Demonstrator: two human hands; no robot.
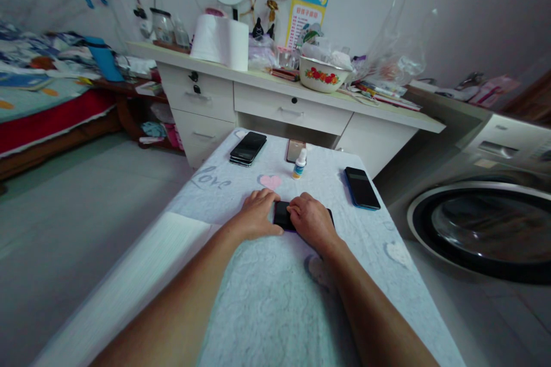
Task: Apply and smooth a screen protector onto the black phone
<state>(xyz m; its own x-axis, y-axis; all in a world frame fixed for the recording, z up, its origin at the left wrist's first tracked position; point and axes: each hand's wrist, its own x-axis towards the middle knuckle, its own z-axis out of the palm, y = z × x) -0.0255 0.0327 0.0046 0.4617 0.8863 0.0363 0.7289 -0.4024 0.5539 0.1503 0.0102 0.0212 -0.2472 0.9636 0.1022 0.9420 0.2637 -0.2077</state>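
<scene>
A dark phone (283, 217) lies flat and crosswise on the cloth-covered table, screen up. My left hand (257, 215) holds its left end, fingers at the far edge and thumb at the near edge. Over the middle of the screen, my right hand (312, 219) presses down with curled fingers; whatever they hold, if anything, is hidden. Beyond my hands stands a small white spray bottle (299, 165) with a blue and yellow label. Behind the bottle lies a gold-coloured phone (295, 149). A stack of dark phones (248, 148) is at the far left, and another phone (361, 188) lies at the right.
White paper lies along the left edge of the patterned tablecloth (258, 298). A white desk (293, 106) stands beyond, bearing a paper roll (220, 40), a flowered bowl (322, 75) and plastic bags. To the right is a washing machine (465, 155); a bed (47, 109) is at the left.
</scene>
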